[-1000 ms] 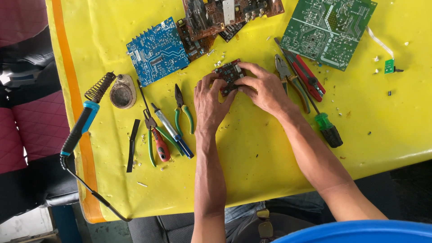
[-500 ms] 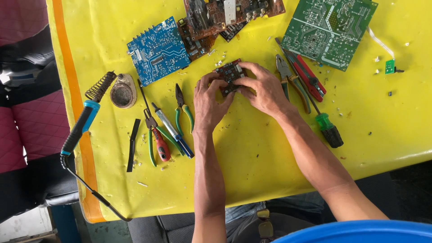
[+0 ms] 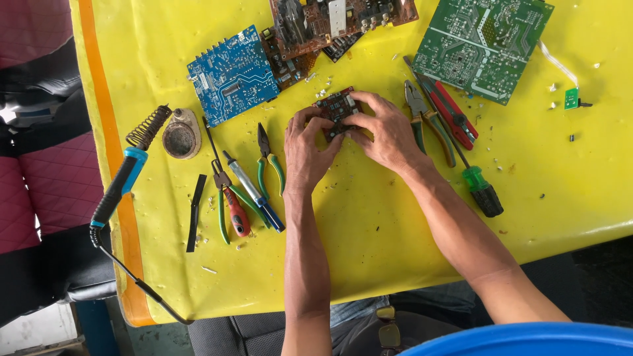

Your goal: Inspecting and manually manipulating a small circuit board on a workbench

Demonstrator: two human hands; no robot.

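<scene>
While both hands grip it, small board [image 3: 336, 110] sits between fingers [image 3: 369, 100].

The right hand [image 3: 386, 132] has slid further over the small circuit board [image 3: 336, 109]; its fingers now cover the top edge.

The person is showing two bare forearms, wearing no sleeves, gloves, watch or rings. The left hand [image 3: 304, 148] and right hand [image 3: 389, 132] are showing short nails.
</scene>
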